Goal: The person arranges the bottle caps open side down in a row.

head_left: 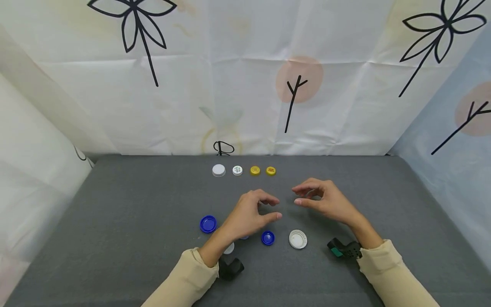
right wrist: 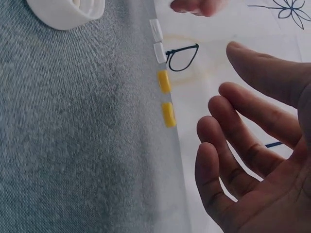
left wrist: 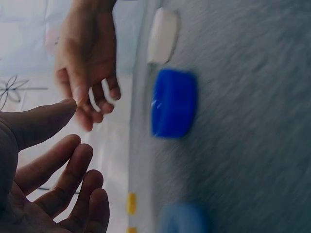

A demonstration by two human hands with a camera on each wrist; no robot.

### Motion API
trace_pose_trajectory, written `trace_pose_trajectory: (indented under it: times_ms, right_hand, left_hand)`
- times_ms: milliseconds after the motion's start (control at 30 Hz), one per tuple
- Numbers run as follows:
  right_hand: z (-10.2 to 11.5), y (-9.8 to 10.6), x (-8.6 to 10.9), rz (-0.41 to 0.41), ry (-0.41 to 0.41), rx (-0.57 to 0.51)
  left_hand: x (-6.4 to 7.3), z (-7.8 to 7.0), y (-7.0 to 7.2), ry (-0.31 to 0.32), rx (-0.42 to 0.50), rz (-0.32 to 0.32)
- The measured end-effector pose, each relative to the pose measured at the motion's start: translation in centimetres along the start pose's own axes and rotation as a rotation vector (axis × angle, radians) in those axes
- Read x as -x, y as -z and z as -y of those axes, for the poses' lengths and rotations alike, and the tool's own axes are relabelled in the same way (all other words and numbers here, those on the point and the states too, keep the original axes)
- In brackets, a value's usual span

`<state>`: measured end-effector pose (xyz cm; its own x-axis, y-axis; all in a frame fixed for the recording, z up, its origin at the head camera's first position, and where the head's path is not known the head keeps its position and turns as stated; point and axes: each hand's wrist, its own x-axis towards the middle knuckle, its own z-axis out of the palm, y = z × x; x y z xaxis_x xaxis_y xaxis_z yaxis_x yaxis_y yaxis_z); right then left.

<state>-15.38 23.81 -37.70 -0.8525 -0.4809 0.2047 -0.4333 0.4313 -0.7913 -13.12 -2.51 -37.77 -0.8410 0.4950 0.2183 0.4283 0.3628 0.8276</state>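
Both hands hover over the grey table, each holding nothing. The left hand has its fingers loosely bent and thumb apart. Facing it, the right hand is relaxed in much the same way. Below them lie a small blue cap and a white cap, open sides up. A larger blue cap is left of the left wrist. Partly hidden by the left arm are a white cap and a light blue cap. In the left wrist view, a blue cap is near the left fingers.
Along the back of the table stand a row of caps: a larger white cap, a small white cap with print, a yellow cap and another yellow cap. A patterned white cloth hangs behind.
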Motion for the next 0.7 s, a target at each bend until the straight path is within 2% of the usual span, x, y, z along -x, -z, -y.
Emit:
trace_pose_trajectory:
  times_ms: [233,567,700]
  right_hand:
    - [-0.2,0.2,0.8,0.058,0.026,0.001]
    - [-1.6,0.4,5.1,0.209,0.078,-0.12]
    - [-2.0,0.1,5.9,0.255,0.092,-0.16]
  left_hand:
    - [0.2,-0.1,-1.8,0.016,-0.001,0.051]
    - [0.3,-0.1,-3.7,0.09,-0.036,0.109]
    - [0.3,0.0,-4.1,0.102,-0.053,0.13]
